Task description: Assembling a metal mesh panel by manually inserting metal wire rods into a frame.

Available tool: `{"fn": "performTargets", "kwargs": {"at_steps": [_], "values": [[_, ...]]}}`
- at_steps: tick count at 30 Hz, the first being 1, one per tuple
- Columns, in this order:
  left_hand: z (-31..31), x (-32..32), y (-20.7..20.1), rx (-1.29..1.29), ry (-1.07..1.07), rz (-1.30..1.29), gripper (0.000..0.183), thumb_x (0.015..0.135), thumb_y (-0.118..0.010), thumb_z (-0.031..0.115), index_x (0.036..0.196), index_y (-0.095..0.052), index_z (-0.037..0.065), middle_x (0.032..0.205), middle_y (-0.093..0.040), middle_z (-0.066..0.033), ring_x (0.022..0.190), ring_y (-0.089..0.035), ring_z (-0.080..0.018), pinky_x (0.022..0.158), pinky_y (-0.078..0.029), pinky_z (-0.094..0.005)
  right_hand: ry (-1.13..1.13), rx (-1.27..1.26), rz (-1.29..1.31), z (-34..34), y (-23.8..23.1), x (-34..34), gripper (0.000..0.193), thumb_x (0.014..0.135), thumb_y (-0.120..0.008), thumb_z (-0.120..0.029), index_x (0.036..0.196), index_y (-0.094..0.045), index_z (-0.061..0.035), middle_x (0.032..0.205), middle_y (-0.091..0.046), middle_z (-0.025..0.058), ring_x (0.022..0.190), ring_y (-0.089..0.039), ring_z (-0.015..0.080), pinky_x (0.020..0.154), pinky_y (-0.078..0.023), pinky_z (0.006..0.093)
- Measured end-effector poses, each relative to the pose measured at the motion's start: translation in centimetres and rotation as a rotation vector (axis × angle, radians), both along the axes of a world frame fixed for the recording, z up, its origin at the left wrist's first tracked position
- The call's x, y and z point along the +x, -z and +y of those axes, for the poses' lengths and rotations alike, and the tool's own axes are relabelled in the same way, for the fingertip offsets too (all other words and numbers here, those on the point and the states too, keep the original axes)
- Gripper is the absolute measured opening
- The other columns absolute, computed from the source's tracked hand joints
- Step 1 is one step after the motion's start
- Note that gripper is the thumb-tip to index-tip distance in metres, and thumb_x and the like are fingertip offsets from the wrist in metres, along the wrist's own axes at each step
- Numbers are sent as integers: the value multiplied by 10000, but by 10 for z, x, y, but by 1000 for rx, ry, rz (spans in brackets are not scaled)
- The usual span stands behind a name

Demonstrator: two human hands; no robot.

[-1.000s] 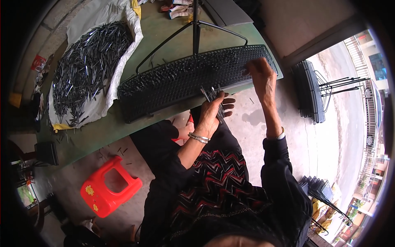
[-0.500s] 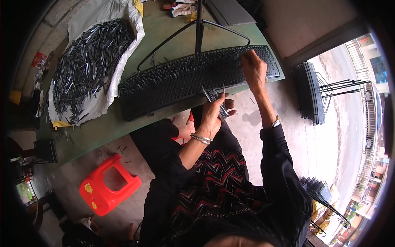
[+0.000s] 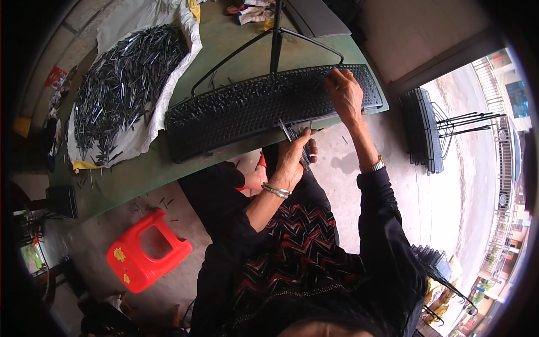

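A long black perforated panel (image 3: 224, 123) with a black metal frame (image 3: 233, 59) lies on the green table. Many small black pieces stick up from its holes along the far side. Just off its near edge, my left hand (image 3: 292, 160) is closed around a bundle of thin dark strips (image 3: 293, 132). Over the panel's right part, my right hand (image 3: 345, 95) has its fingers pinched together against the surface. Whatever lies between those fingertips is hidden. A white sack (image 3: 160, 115) to the left bears a heap of loose dark strips (image 3: 126, 78).
The green table (image 3: 135, 188) curves along the front. A red plastic stool (image 3: 182, 253) stands on the floor at lower left. Gloves (image 3: 255, 12) and a grey flat box (image 3: 317, 18) lie at the back. Stacked black panels (image 3: 421, 132) stand at right, near a doorway.
My right hand has shifted slightly left and down on the panel, its fingers still pinched. The left hand keeps its bundle in nearly the same place. The whole view has shifted slightly.
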State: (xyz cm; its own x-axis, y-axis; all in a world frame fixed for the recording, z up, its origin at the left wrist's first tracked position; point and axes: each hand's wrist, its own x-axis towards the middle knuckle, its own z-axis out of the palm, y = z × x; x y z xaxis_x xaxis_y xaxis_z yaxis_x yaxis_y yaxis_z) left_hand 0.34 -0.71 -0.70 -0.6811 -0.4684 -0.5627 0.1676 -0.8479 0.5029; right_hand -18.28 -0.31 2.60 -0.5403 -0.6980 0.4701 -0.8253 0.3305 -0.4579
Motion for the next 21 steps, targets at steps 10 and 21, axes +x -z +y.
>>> {"fn": "performTargets", "kwargs": {"at_steps": [10,21], "values": [[0,4,0,1,95,102,262,915,-621,286,1011,-581,45,684,-502,10,606,-505,-97,495,-364,-227,58,56,188,7,15,-1,136,852,-618,-248,945,-661,-158,892,-567,114,741,-594,305,631,-468,415],[2,5,-1,-76,105,106,220,879,-666,263,960,-640,60,731,-600,-14,558,-516,-92,435,-340,-210,-263,271,-580,50,-13,24,362,856,-666,-335,1086,-660,-56,881,-604,126,791,-615,215,683,-483,352]]}}
